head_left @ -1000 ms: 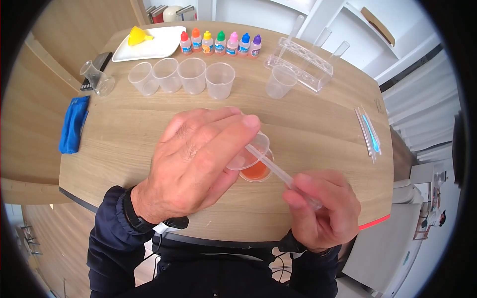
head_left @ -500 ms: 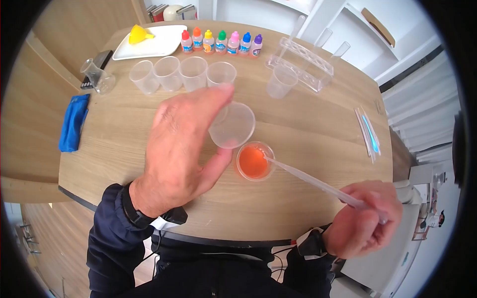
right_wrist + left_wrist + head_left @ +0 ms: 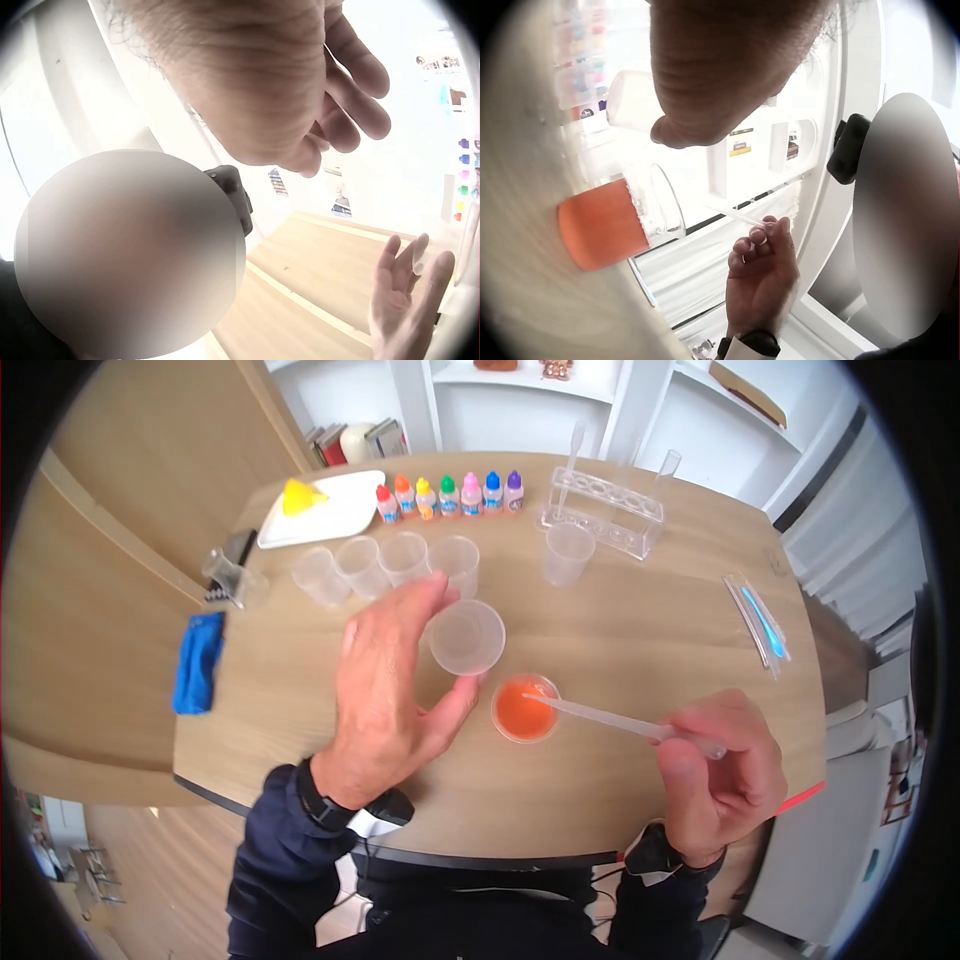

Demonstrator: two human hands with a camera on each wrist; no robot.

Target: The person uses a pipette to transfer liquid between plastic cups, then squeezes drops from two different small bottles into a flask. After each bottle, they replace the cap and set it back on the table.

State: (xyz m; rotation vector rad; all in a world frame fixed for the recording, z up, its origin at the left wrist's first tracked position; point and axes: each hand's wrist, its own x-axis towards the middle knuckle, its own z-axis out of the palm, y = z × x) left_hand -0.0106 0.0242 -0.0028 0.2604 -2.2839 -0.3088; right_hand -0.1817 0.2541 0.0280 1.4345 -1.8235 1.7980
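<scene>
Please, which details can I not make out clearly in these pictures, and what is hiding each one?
- Small print on the dropper bottles: too small in the head view.
- Whether the pipette tip touches the orange liquid: unclear from above in the head view, lost in glare in the left wrist view.
- The pipette in the right wrist view: hidden behind the right hand.

Held cup (image 3: 467, 642) moved off orange-liq. cup (image 3: 522, 718); dropper (image 3: 608, 718) tip now over latter, poss. dipped.
</scene>
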